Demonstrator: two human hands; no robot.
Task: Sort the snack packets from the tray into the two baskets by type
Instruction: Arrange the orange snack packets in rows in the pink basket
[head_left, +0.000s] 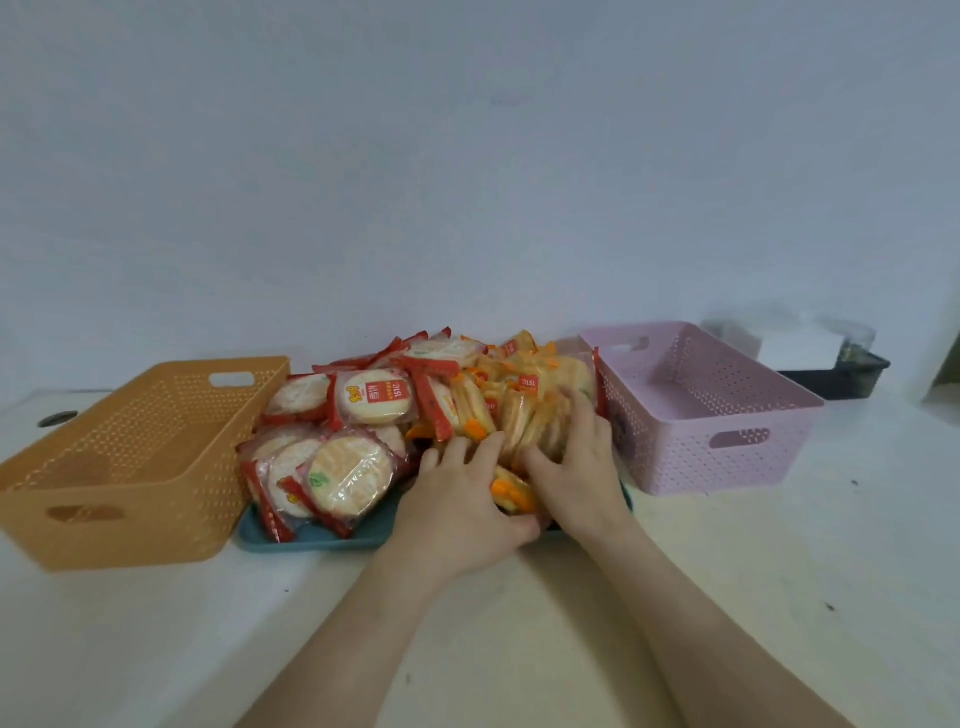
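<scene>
Two hands work at a heaped tray (311, 540) in the head view. The left hand (462, 499) curls round orange packets (519, 415) at the tray's front edge. The right hand (576, 462) lies spread over the same pile; whether it grasps any, I cannot tell. Red packets (353, 473) holding flat round crackers fill the tray's left half. Wrappers are glossy, crinkled clear film. An orange basket (130, 519) sits left and a pink basket (727, 457) right, both perforated plastic with handle slots, no packets visible inside. Sorting looks barely begun. Next likely calls for lifting the gathered orange bunch, without spilling slippery packets, into one basket.
</scene>
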